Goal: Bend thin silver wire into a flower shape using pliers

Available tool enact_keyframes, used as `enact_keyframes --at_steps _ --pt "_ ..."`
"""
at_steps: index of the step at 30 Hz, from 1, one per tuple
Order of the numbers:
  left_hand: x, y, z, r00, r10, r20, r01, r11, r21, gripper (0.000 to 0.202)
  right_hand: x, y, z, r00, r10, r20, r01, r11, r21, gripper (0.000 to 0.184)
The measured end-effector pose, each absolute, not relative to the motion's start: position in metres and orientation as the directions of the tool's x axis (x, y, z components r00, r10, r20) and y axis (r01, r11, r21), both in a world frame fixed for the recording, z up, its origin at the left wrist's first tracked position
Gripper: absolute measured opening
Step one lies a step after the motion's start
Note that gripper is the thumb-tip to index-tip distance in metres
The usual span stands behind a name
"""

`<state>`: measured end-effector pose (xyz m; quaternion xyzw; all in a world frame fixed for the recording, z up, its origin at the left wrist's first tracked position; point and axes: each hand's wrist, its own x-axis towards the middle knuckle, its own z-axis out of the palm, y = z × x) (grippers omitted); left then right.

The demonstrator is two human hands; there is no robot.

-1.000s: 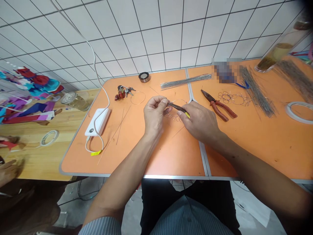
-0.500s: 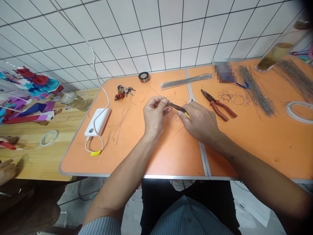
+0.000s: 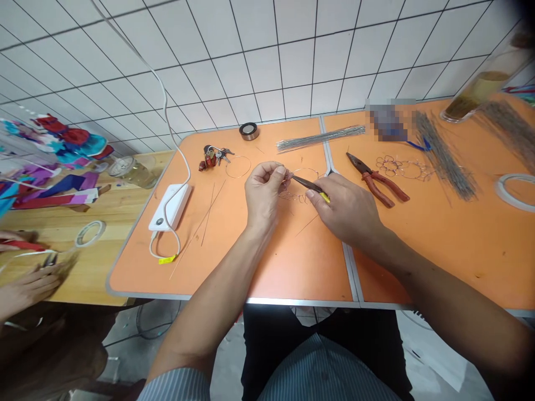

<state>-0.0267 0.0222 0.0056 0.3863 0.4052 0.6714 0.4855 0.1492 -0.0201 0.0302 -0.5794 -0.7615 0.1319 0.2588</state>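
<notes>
My left hand is closed, with thumb and forefinger pinching a piece of thin wire; the pinched part is mostly hidden by the fingers. My right hand is wrapped round slim pliers with a dark nose and a yellow-edged handle. Their tip points left and meets the wire at my left fingertips; whether the jaws are closed on it is too small to tell. Between and below my hands is looped thin wire, and a thin wire ring shows just behind the pliers.
Red-handled pliers and bent wire flowers lie right. Straight wire bundles lie behind. Black tape, keys and a white power bank are left. Another person's hand holds scissors at the wooden table.
The pliers' tip has drawn slightly right from my left fingertips, exposing more of the nose. My left hand keeps its pinch. The other person's hand has come further into view at left.
</notes>
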Motion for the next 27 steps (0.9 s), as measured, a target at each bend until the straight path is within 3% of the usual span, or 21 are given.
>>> enact_keyframes --at_steps 3,6,12,17,22,27 --pt "-0.030 0.025 0.004 -0.205 0.963 0.177 -0.322 -0.237 0.917 0.031 0.153 -0.016 0.033 -0.260 0.963 0.070 0.639 0.226 -0.736 0.032" --pt "-0.032 0.027 0.004 -0.179 0.961 0.212 -0.307 -0.259 0.916 0.033 0.156 -0.013 0.033 -0.327 0.944 -0.035 0.488 0.137 -0.862 0.036" --pt "-0.036 0.028 0.006 -0.136 0.964 0.230 -0.321 -0.262 0.910 0.031 0.170 -0.018 0.052 -0.347 0.938 -0.022 0.387 0.122 -0.914 0.033" --pt "-0.038 0.028 0.012 -0.039 0.985 0.169 -0.354 -0.172 0.919 0.038 0.198 -0.012 0.067 -0.277 0.960 0.032 0.214 0.094 -0.972 0.036" --pt "-0.041 0.028 0.018 0.110 0.986 0.123 -0.413 -0.067 0.908 0.045 0.219 0.002 0.065 -0.305 0.949 -0.083 0.070 -0.065 -0.995 0.035" --pt "-0.047 0.029 0.018 0.165 0.979 0.122 -0.435 -0.039 0.900 0.046 0.227 0.004 0.071 -0.299 0.949 -0.102 -0.124 -0.145 -0.982 0.035"
